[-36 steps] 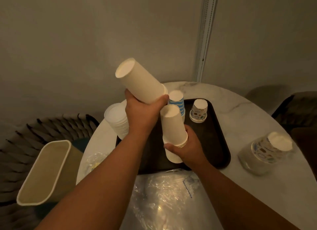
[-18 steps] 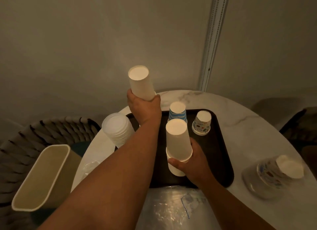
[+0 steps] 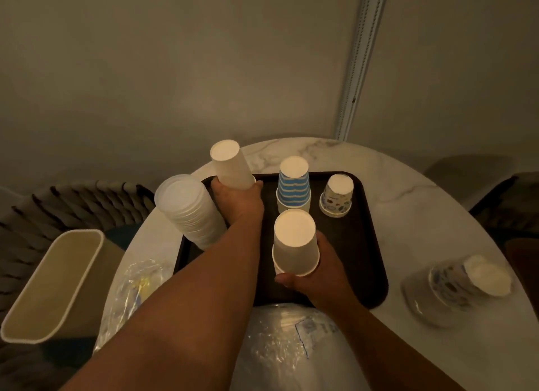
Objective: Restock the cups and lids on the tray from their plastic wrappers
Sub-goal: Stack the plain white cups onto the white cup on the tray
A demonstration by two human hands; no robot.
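My left hand (image 3: 237, 202) grips the base of an upside-down stack of plain white cups (image 3: 230, 164) over the far left corner of the dark tray (image 3: 370, 244). My right hand (image 3: 318, 274) holds a second white cup stack (image 3: 294, 242) upright at the tray's near middle. A blue-striped cup stack (image 3: 294, 186) and a small patterned cup stack (image 3: 337, 195) stand at the tray's back. A tall stack of clear lids (image 3: 186, 209) leans at the tray's left edge. Patterned cups in a plastic wrapper (image 3: 463, 285) lie on the table at the right.
Empty plastic wrappers lie on the marble table (image 3: 423, 215): one (image 3: 280, 347) at the near edge, another (image 3: 134, 285) at the left. A beige bin (image 3: 49, 285) stands left of the table. Chairs flank it and a wall is close behind.
My left hand has turned its cup stack from tilted to upright and lowered it toward the tray's far left corner. The right hand's stack has barely moved.
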